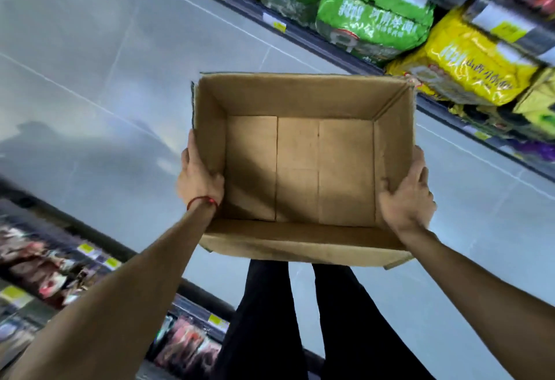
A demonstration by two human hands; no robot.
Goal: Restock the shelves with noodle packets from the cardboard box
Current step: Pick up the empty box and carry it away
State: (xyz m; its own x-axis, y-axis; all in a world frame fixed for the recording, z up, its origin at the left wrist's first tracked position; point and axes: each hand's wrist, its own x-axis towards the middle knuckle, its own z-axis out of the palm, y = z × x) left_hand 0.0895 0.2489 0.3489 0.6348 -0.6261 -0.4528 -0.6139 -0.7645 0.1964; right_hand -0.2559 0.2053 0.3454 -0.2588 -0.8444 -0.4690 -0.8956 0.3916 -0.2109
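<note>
- Holding the cardboard box [300,97] in both hands, you have it out in front of your body, raised off the grey floor [105,64] of the aisle.
- Your left hand [199,181] is clamped on the box's left wall, close to the near corner. The thumb lies over the rim on the inside; the rest of that hand goes down the outside of the wall and is hidden.
- Your right hand [408,199] grips the right wall in the same way, with the thumb hooked inside and the fingers [422,175] pressed along the outside.
- The box is open at the top, and you look straight into it at bare brown walls and the seamed bottom panels.
- A red string [201,201] sits round your left wrist.
- The shelf [510,31] runs across the upper right, beyond the box's far side.
- On it lie green noodle packets [372,25], and to their right yellow noodle packets [468,70], the nearest yellow one just beside the box's far right corner as you see it.
- Yellow price labels [274,23] line the shelf edges.
- A second shelf rack [90,235] stands at the lower left, holding reddish packets [186,346] too blurred to read.
- Your legs in black trousers [264,319] show below the box.
</note>
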